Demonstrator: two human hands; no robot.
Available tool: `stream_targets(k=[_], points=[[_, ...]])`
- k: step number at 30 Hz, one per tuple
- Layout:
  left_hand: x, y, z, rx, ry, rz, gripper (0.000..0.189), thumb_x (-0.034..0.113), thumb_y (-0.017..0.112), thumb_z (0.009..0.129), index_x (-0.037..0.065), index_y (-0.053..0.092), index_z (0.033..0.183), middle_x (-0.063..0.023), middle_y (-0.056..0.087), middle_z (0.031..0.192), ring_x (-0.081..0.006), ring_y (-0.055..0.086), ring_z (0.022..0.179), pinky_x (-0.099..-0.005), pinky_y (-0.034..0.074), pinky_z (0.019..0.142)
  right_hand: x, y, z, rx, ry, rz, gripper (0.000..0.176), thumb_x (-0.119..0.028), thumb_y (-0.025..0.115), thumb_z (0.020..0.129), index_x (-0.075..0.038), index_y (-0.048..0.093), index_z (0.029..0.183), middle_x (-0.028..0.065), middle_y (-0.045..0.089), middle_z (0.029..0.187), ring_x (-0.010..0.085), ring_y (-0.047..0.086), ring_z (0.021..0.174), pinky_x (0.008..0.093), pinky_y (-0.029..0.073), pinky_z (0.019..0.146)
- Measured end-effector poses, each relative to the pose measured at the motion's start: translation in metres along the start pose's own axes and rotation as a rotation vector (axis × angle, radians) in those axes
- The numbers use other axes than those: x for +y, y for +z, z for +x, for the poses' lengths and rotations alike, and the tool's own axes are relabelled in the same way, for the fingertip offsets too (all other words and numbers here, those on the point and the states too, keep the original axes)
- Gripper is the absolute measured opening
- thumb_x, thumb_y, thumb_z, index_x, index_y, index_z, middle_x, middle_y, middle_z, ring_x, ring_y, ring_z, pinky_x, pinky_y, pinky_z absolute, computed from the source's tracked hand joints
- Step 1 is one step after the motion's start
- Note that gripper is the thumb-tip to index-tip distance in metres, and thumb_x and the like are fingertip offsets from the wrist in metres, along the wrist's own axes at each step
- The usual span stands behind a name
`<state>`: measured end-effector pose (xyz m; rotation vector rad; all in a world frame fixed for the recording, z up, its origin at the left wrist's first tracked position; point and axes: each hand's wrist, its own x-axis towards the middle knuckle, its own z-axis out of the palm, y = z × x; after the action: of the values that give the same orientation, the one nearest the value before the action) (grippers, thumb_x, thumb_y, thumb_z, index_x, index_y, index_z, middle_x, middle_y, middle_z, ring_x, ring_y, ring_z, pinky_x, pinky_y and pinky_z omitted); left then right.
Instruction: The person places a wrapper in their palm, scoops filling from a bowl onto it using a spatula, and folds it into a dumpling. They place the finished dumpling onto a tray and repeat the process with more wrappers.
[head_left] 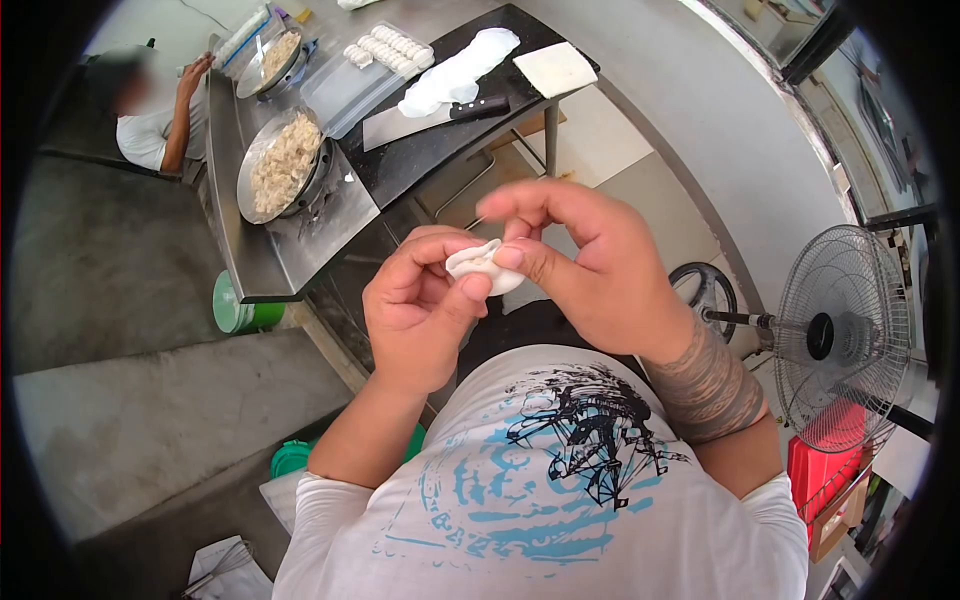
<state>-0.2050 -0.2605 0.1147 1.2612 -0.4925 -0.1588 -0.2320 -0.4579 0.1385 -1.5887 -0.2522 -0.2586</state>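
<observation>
A small round dumpling [486, 268] with a white wrapper is held up in front of my chest. Some pale filling shows at its partly open, folded top. My left hand [415, 310] grips it from the left, thumb in front and fingers curled behind. From the other side, my right hand [600, 265] presses its thumb against the wrapper's edge, with a bent finger close behind. The right index finger is raised off the dumpling and slightly blurred.
On the counter ahead are a bowl of filling [285, 170], a second bowl [280, 58], a plastic tray [345, 98] with rows of dumplings [392, 50], a cleaver [405, 126] and white plastic [460, 70]. A person [160, 120] sits far left. A fan [840, 335] stands right.
</observation>
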Motion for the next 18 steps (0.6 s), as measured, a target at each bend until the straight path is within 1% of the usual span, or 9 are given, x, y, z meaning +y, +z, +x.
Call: stream_targets(k=[3, 4, 6, 7, 10, 12, 13, 15, 18], points=[[0.0, 0.002, 0.001, 0.014, 0.066, -0.015, 0.024, 0.002, 0.076, 0.094, -0.001, 0.067, 0.116, -0.012, 0.068, 0.114, -0.011, 0.066, 0.088, -0.0218, 0.056, 0.067, 0.002, 0.0, 0.0, -0.056, 0.019, -0.02, 0.013, -0.012, 0.072, 0.094, 0.0, 0.071, 0.098, 0.0095, 0.072, 0.091, 0.0191, 0.069, 0.086, 0.0323, 0.054, 0.076], [0.0, 0.004, -0.001, 0.055, 0.053, -0.041, 0.023, 0.001, 0.075, 0.094, -0.001, 0.067, 0.116, -0.0121, 0.068, 0.115, -0.0108, 0.065, 0.087, -0.0218, 0.055, 0.067, 0.003, 0.0, 0.0, -0.066, 0.019, -0.035, 0.012, -0.012, 0.072, 0.095, 0.0, 0.071, 0.098, 0.0096, 0.072, 0.091, 0.0189, 0.069, 0.086, 0.0323, 0.054, 0.077], [0.002, 0.009, -0.007, 0.141, 0.027, -0.094, 0.021, -0.001, 0.074, 0.095, -0.002, 0.067, 0.115, -0.0122, 0.067, 0.116, -0.0102, 0.065, 0.086, -0.0219, 0.054, 0.066, 0.003, 0.002, -0.001, -0.072, -0.046, -0.115, 0.012, -0.012, 0.072, 0.095, 0.0, 0.071, 0.098, 0.0103, 0.073, 0.092, 0.02, 0.07, 0.085, 0.0328, 0.054, 0.076], [0.002, 0.006, -0.008, 0.116, 0.02, -0.076, 0.021, -0.001, 0.074, 0.094, -0.002, 0.067, 0.115, -0.0124, 0.067, 0.116, -0.01, 0.064, 0.085, -0.0218, 0.054, 0.066, 0.003, 0.003, -0.001, -0.075, -0.078, -0.155, 0.012, -0.012, 0.071, 0.095, 0.0, 0.071, 0.098, 0.0107, 0.073, 0.093, 0.0206, 0.07, 0.084, 0.033, 0.054, 0.076], [0.003, -0.005, -0.011, 0.048, 0.003, -0.028, 0.022, 0.0, 0.075, 0.094, -0.001, 0.067, 0.114, -0.0127, 0.068, 0.116, -0.0093, 0.064, 0.084, -0.021, 0.054, 0.065, 0.004, 0.01, -0.001, -0.017, -0.142, -0.093, 0.011, -0.011, 0.071, 0.095, -0.001, 0.071, 0.099, 0.011, 0.072, 0.091, 0.0236, 0.07, 0.083, 0.0337, 0.054, 0.075], [0.005, -0.01, -0.009, 0.015, -0.001, -0.001, 0.022, 0.001, 0.076, 0.094, -0.001, 0.067, 0.114, -0.0121, 0.069, 0.114, -0.0087, 0.064, 0.083, -0.0199, 0.053, 0.064, 0.002, 0.013, -0.001, -0.035, -0.036, -0.028, 0.01, -0.01, 0.071, 0.094, -0.001, 0.071, 0.099, 0.011, 0.072, 0.091, 0.0246, 0.069, 0.083, 0.0344, 0.054, 0.074], [0.004, -0.011, -0.008, 0.017, 0.012, 0.0, 0.022, 0.002, 0.076, 0.094, 0.0, 0.067, 0.114, -0.0119, 0.069, 0.114, -0.0084, 0.064, 0.083, -0.0194, 0.053, 0.063, 0.002, 0.015, -0.001, -0.043, 0.017, 0.005, 0.01, -0.01, 0.071, 0.094, -0.001, 0.071, 0.099, 0.011, 0.071, 0.09, 0.025, 0.069, 0.083, 0.0347, 0.054, 0.074], [0.001, -0.011, -0.006, 0.018, 0.04, 0.001, 0.022, 0.002, 0.076, 0.095, 0.0, 0.068, 0.115, -0.0114, 0.069, 0.113, -0.0078, 0.063, 0.082, -0.0185, 0.051, 0.061, 0.007, 0.013, -0.001, -0.069, -0.019, -0.063, 0.01, -0.01, 0.071, 0.094, -0.001, 0.071, 0.098, 0.0109, 0.071, 0.09, 0.0242, 0.069, 0.084, 0.0348, 0.054, 0.074], [0.001, -0.004, -0.011, 0.138, 0.055, -0.035, 0.02, 0.003, 0.074, 0.096, -0.001, 0.068, 0.114, -0.0123, 0.068, 0.114, -0.0076, 0.063, 0.082, -0.0185, 0.05, 0.059, 0.009, 0.013, 0.001, -0.093, -0.1, -0.166, 0.01, -0.011, 0.072, 0.093, -0.002, 0.07, 0.097, 0.0108, 0.071, 0.089, 0.0239, 0.069, 0.083, 0.0354, 0.054, 0.074]])
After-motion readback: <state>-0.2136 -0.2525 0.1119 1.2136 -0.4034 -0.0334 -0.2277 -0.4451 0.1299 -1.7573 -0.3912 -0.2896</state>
